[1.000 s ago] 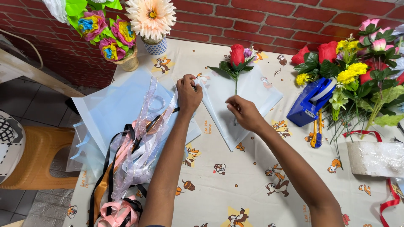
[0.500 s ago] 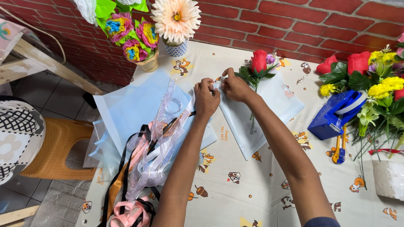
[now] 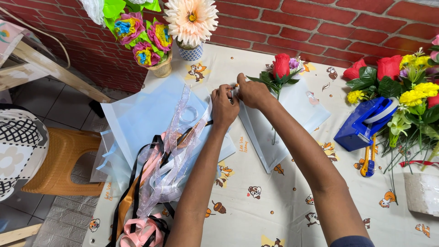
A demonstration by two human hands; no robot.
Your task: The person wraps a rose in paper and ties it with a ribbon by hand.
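Left hand (image 3: pixel 223 103) and right hand (image 3: pixel 250 91) together, pinching 1 corner of pale wrapping sheet (image 3: pixel 292 120) on the table (image 3: pixel 283 215), beneath red rose (image 3: pixel 281 66); ribbons (image 3: pixel 157 178) beside.

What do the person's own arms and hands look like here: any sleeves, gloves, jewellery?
Both forearms are bare, with no gloves on the left hand or right hand. No watch, bracelet or ring shows. Only a dark blue sleeve edge appears on the right arm at the bottom of the picture; the left arm shows no sleeve in view.

A flower-craft workspace: artificial flowers (image 3: pixel 414 87), ribbons (image 3: pixel 160 178) and wrapping sheets (image 3: pixel 141 119) cover the table (image 3: pixel 274 201).
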